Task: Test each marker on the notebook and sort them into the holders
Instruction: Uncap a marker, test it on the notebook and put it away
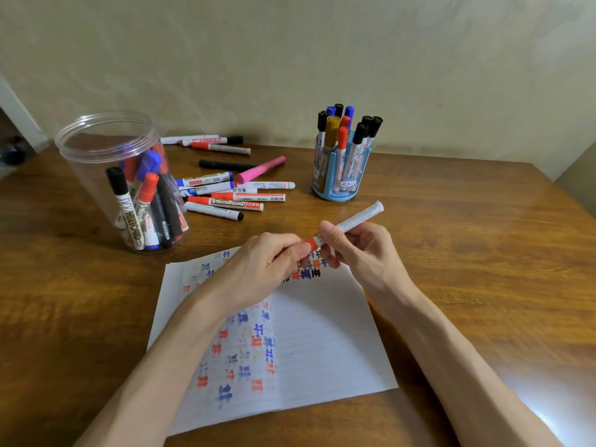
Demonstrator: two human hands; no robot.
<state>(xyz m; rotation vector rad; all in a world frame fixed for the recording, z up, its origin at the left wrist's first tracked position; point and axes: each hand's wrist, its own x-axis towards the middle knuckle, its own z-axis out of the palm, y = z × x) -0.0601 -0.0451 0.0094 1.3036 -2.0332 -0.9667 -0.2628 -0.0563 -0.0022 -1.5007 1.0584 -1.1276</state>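
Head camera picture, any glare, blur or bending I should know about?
Head view: bright glare washes the table at lower right; head view: wide-angle bending bows the table's far edge; head view: the notebook shows soft, smeared marks, while the red marker is fairly sharp.

The marker (354, 219) has a white barrel and red cap. The notebook (322, 343) is white, faintly lined, scattered with red, blue and black marks. The counter (467, 269) is brown wood grain. The holder (342, 185) is pale blue with cartoon figures.
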